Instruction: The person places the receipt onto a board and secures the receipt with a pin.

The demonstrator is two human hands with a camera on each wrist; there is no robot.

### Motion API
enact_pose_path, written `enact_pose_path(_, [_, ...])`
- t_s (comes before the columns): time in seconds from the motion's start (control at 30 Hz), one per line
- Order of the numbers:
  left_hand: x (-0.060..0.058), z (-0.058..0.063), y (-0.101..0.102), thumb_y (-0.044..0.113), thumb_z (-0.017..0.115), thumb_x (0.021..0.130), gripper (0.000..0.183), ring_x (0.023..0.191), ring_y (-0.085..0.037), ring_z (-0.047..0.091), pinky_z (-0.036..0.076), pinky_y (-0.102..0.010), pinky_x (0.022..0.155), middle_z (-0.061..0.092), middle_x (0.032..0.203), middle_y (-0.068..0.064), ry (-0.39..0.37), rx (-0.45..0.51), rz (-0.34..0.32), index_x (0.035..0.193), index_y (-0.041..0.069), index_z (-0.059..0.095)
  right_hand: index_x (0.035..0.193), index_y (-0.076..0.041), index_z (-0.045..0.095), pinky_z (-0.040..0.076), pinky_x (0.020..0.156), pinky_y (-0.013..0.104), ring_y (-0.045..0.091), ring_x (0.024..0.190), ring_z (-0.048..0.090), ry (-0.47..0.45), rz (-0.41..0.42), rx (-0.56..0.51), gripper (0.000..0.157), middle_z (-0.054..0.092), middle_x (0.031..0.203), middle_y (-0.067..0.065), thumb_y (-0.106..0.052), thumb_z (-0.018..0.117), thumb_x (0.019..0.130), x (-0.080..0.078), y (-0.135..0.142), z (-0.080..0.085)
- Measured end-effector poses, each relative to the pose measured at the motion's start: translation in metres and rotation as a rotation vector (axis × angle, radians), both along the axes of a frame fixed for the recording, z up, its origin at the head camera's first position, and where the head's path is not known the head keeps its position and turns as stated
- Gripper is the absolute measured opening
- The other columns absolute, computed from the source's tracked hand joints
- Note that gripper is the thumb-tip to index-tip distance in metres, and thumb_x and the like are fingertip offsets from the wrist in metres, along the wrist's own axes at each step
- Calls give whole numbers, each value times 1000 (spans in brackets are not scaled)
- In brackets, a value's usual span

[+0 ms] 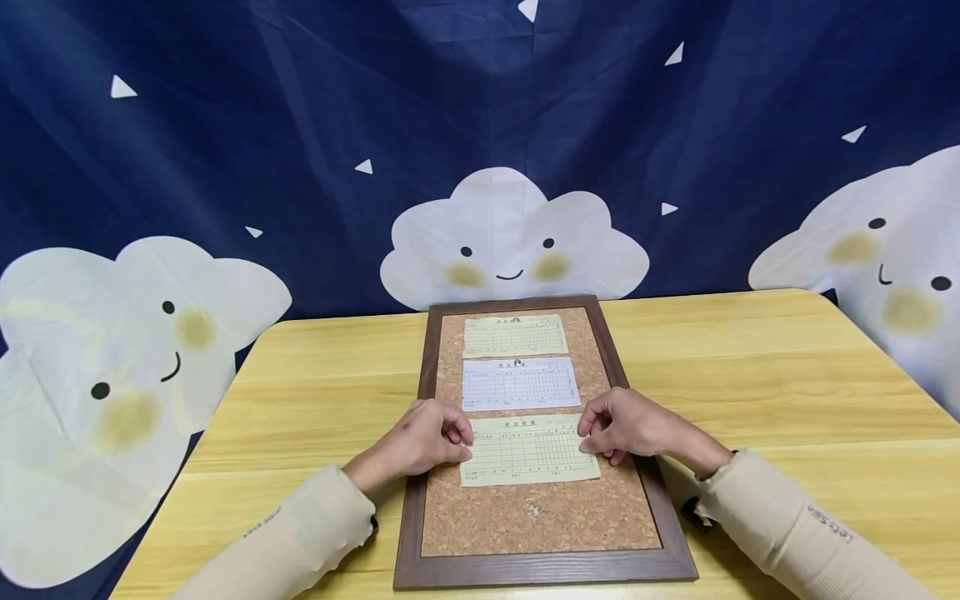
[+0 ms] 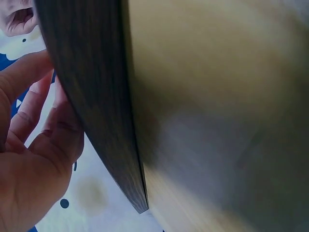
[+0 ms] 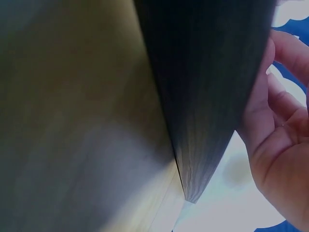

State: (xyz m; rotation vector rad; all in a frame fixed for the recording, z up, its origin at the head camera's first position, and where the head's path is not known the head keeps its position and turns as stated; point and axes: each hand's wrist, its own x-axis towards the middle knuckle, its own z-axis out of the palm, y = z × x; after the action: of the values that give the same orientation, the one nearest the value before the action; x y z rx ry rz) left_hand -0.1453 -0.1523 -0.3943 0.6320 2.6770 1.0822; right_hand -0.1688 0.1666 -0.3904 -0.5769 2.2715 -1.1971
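A cork board (image 1: 540, 525) in a dark brown wooden frame lies on the table. On its lower half is a pale green printed slip (image 1: 517, 458). My left hand (image 1: 425, 435) pinches the left edge of that slip between thumb and fingers. At its right edge my right hand (image 1: 630, 422) pinches it the same way. Higher up lie a white slip (image 1: 517, 387) and another pale green slip (image 1: 513, 337), each with a small round pin near its top middle. Both wrist views show mostly the frame's side (image 2: 91, 87), which hides the fingertips.
Small clear, shiny bits (image 1: 533, 508) sit on the cork below the lowest slip. The light wooden table (image 1: 337, 375) extends to both sides. Behind it hangs a dark blue cloth (image 1: 315, 125) with smiling clouds. Something dark (image 1: 697, 515) shows under the right wrist.
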Motion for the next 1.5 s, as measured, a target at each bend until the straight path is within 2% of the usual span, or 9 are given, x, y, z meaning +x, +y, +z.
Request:
enact_pose_path(0.3, [1,1,-1,0,84,74,18,77,-11,54,45,-23,71,60,81,7,31,-23,-24,78,13,72,80,-2,67,55,51,31,12,52,57,9,-13,13,11,60,62,2,1,77,83,3,-2,1])
enact_pose_path(0.47, [3,1,-1,5,88,73,20,80,-11,53,46,-24,73,63,90,9,44,-53,-37,82,14,73,79,-3,67,55,50,32,11,52,55,31,-16,25,12,58,61,0,2,77,82,4,-3,0])
enact_pose_path(0.67, [3,-1,-1,7,90,71,22,83,-12,54,46,-25,75,64,97,7,37,-56,-48,84,14,73,79,-3,66,55,50,31,12,52,55,36,-8,25,12,57,62,-1,4,76,82,6,-2,0])
enact_pose_path(0.97, [3,-3,-4,9,90,72,24,88,-11,54,48,-31,85,65,100,8,17,-54,-26,88,15,74,79,-1,69,56,51,32,12,52,56,41,-34,40,10,59,62,0,4,77,81,7,-2,0])
enact_pose_path(1.2, [3,-3,-4,9,91,71,25,84,-12,55,47,-26,76,63,98,7,18,-51,-20,90,14,74,79,0,69,56,51,32,12,52,57,48,-21,33,9,59,63,0,5,76,81,6,0,1])
enact_pose_path(1.5, [3,-1,-3,8,91,71,27,84,-13,54,45,-25,75,62,94,7,15,-55,-10,91,13,74,80,-2,70,56,52,31,14,54,59,44,-7,21,8,60,65,1,0,77,84,3,6,2])
